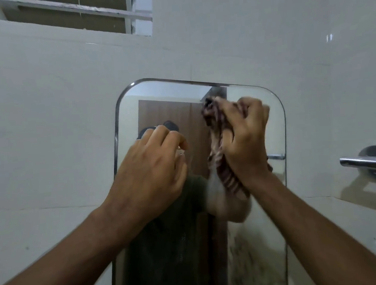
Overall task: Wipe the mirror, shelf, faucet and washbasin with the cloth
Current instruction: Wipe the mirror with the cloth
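Right hand (245,136) raised before the upper right part of the mirror (265,237), fingers curled tight round a bunched cloth (223,162), knuckles toward the camera. Cloth clamped in the fist, one crumpled end sticking out above the fingers near the mirror's top edge, the rest hanging down below the wrist in a loose fold. Whether the cloth actually touches the glass: cannot tell.

Left hand (150,174) held up in front of the mirror's left-centre, back of the hand to the camera, fingers loosely bent, gripping nothing. Fingertips near the glass; contact not clear. Hands apart, the cloth hanging between them.

Mirror upright on a pale tiled wall (48,130), rounded corners, bevelled edge. Lower right of the glass mottled with dull streaks and specks; upper part cleaner. Reflected in it: a brown door and a dark green shirt.

Cloth striped in dark maroon and pale pink, somewhat blurred.

Chrome towel bar (366,163) on the wall to the right of the mirror. Louvred window (73,14) high up at the left. No readable writing or brand anywhere.
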